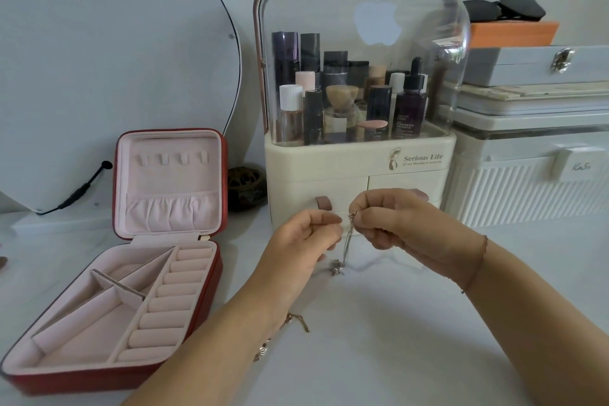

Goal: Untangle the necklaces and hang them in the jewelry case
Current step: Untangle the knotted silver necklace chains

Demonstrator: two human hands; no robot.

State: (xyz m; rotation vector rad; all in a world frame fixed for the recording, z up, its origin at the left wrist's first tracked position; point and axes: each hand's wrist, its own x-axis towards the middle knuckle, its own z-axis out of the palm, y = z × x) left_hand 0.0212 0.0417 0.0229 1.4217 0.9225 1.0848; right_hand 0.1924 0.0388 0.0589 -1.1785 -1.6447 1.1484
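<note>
Still early: the jewelry case (164, 208) stands open at your left w/ all four lid hooks (173, 159) bare, so nothing is hung yet. You hold a silver necklace (346, 242) above the worktop (395, 323), right hand (402, 224) grip pinched on its clasp end, left hand (306, 241) grip closed on the chain beside it, pendant dangling just below. A 2nd, gold-toned chain (296, 323) lies partly hidden under your left forearm.

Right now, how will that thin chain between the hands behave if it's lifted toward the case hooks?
Probably floppy: the chain hangs limp from the right hand pinching its top. Likely light, since fingertips alone carry it. The pendant at its low end may swing and snag. The left hand is beside it; the case stands open.
</note>
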